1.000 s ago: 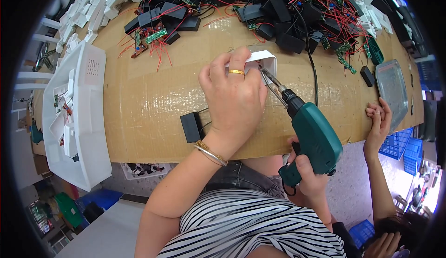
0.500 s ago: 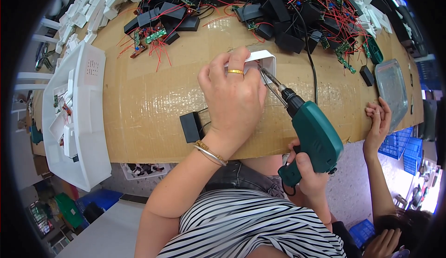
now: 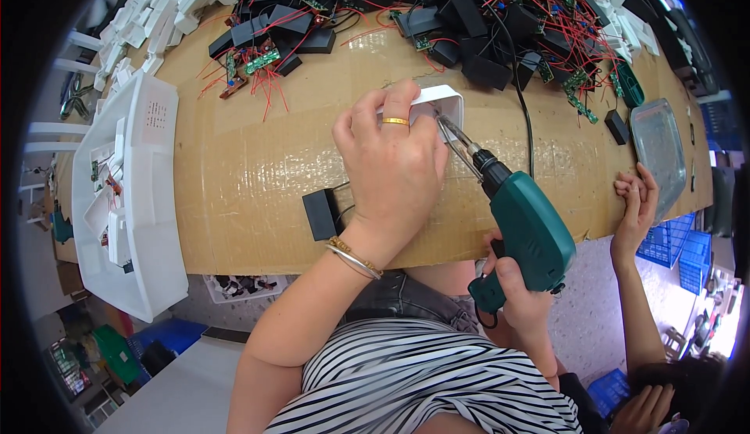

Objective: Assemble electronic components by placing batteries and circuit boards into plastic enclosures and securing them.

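My left hand (image 3: 394,153), closed, holds a white plastic case (image 3: 449,94) open side up over the table; its fingers hide much of the case. In my right hand (image 3: 522,297) is the handle of a green pistol-shaped soldering gun (image 3: 535,231), gripped from below. Its thin metal tip reaches into the case, and a slim tube runs beside it. What the tip touches inside is too small to make out. A black box (image 3: 320,214) with a dark cord lies on the table beside my left wrist.
Black boxes (image 3: 465,16) with red wires and green circuit boards pile up at the back. White plastic parts (image 3: 160,12) heap at back left. A white bin (image 3: 160,200) stands left. At right, another person's hand (image 3: 637,203) rests by a clear tray (image 3: 660,149).
The soldering gun's tip has shifted very slightly inside the case. My left hand and the case have stayed in place.
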`<state>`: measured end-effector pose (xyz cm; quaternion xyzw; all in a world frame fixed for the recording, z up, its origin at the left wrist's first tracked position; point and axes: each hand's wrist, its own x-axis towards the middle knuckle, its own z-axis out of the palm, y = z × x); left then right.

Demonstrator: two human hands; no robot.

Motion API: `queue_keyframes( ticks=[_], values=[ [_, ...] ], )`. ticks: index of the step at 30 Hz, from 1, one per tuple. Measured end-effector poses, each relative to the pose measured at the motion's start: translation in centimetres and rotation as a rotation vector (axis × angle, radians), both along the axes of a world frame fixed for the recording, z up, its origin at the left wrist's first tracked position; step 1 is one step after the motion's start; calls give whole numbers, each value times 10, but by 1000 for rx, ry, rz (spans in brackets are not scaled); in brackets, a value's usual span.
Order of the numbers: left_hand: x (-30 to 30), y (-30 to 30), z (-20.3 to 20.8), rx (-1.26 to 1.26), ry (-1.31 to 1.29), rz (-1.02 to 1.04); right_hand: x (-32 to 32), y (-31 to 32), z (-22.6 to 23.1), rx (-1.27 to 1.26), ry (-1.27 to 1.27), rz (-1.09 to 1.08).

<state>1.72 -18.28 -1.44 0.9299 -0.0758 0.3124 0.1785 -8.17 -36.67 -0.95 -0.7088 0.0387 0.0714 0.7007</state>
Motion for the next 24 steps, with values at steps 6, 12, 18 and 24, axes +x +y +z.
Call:
queue_keyframes(
  ticks=[6,12,18,24],
  values=[
    [0,0,0,3,3,4,-3,-1,2,-32,22,27],
    [0,0,0,7,1,0,0,-1,-5,-18,-55,19],
    [0,0,0,10,7,2,-1,1,0,15,-91,20],
    [1,-1,0,8,-11,16,0,1,4,52,-52,13]
  ],
)
